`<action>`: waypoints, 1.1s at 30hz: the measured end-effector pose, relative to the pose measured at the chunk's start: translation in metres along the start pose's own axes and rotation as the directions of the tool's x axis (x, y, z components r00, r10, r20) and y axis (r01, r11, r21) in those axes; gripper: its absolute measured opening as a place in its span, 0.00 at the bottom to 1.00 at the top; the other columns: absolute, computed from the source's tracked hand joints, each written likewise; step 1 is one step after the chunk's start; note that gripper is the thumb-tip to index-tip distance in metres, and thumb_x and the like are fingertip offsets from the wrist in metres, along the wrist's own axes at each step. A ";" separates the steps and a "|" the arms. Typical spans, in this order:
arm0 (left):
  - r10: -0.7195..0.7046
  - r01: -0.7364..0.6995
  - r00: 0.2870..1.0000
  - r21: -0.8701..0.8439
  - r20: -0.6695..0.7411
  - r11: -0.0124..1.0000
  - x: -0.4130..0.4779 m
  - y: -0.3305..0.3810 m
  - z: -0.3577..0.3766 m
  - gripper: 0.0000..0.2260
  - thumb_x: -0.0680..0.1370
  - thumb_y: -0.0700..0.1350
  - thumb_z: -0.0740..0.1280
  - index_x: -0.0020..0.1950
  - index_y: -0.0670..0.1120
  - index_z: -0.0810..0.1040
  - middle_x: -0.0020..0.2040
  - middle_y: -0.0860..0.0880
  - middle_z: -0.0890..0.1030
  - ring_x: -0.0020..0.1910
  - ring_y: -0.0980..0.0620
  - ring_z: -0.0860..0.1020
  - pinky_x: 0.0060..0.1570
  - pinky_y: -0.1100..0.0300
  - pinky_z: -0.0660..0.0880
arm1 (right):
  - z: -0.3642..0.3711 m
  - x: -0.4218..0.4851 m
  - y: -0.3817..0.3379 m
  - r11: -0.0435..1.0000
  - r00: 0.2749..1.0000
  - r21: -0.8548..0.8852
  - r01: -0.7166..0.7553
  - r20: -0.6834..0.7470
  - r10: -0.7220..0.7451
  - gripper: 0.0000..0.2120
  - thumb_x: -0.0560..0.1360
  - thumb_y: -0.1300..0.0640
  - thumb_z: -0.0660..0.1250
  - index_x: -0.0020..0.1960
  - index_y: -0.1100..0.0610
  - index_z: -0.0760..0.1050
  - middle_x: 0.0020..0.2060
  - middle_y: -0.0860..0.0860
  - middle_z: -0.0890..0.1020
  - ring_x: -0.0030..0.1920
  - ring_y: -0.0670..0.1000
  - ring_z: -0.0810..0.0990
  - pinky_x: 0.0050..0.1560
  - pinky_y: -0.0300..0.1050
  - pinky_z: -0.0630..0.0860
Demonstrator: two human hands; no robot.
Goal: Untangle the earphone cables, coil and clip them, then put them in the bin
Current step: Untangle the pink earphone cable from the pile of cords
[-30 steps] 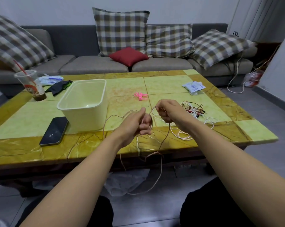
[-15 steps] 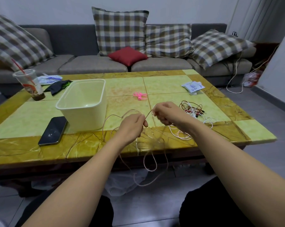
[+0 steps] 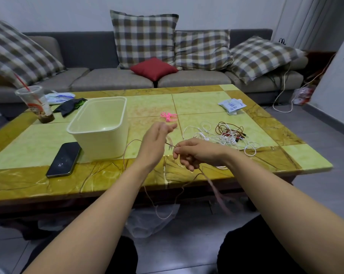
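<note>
A thin pale pink earphone cable (image 3: 125, 155) loops over the table's front edge and hangs toward the floor. My right hand (image 3: 196, 153) pinches this cable between thumb and forefinger, and a blurred strand trails down below it. My left hand (image 3: 155, 143) is raised just left of it with fingers stretched forward, and the cable runs past its palm side. A tangle of white and dark red earphone cables (image 3: 222, 135) lies on the table to the right. The cream plastic bin (image 3: 100, 127) stands left of my hands. Pink clips (image 3: 168, 116) lie behind my left hand.
A black phone (image 3: 63, 159) lies by the bin near the front edge. A plastic cup with a red straw (image 3: 35, 103), a dark cloth (image 3: 70, 105) and tissue packets (image 3: 232, 104) sit farther back. A sofa with cushions stands behind the table.
My left hand has let go of the cable and stretched its fingers forward. My right hand has dropped and moved left, still pinching the cable. The hanging loop has swung.
</note>
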State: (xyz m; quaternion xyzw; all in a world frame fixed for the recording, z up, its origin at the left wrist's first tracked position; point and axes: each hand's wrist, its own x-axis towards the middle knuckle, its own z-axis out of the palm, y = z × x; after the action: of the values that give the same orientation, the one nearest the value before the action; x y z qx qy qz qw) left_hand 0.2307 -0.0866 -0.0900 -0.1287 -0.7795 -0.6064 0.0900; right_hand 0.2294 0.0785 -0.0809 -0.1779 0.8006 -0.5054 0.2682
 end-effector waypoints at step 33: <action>-0.182 0.182 0.966 0.018 0.181 0.983 -0.002 0.005 -0.014 0.14 0.81 0.46 0.62 0.38 0.40 0.76 0.27 0.50 0.67 0.29 0.53 0.67 0.36 0.58 0.68 | -0.017 0.000 -0.007 0.968 0.945 0.158 0.198 -0.294 -0.145 0.10 0.82 0.58 0.60 0.45 0.59 0.77 0.27 0.46 0.61 0.28 0.46 0.57 0.27 0.37 0.55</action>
State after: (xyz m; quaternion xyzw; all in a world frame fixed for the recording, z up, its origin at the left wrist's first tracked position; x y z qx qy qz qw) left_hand 0.2343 -0.0996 -0.0823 -0.1114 -0.7934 -0.5972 -0.0378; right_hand 0.2193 0.0877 -0.0685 -0.1481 0.7614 -0.6191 0.1226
